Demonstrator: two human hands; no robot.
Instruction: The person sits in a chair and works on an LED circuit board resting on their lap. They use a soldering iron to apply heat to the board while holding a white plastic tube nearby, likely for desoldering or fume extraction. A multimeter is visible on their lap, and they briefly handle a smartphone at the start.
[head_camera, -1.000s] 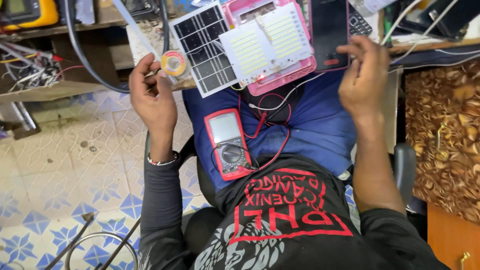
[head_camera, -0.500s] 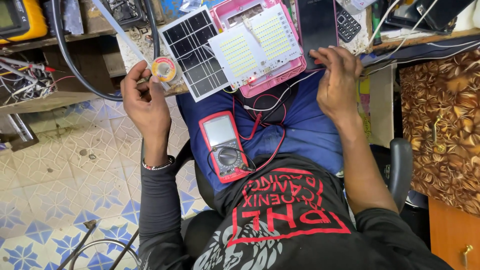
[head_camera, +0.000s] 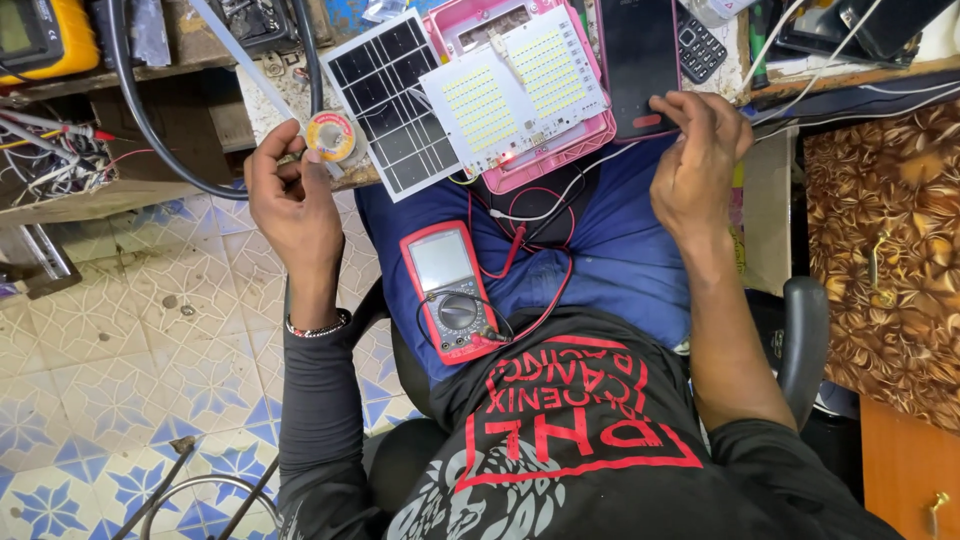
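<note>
The left hand (head_camera: 292, 195) is raised with its forearm upright from the lap, thumb and fingers pinching a small solder spool (head_camera: 330, 136) at the edge of the counter (head_camera: 270, 95), just beside the dark solar panel (head_camera: 392, 105). The right hand (head_camera: 697, 160) is lifted on a bent arm, its fingers loosely curled and holding nothing (the fingertips sit near the lower edge of a black slab (head_camera: 640, 65)). Between them a pink lamp housing with a white LED board (head_camera: 525, 85) leans off the counter, and a red multimeter (head_camera: 452, 290) lies on the blue-clad lap with its leads looped.
</note>
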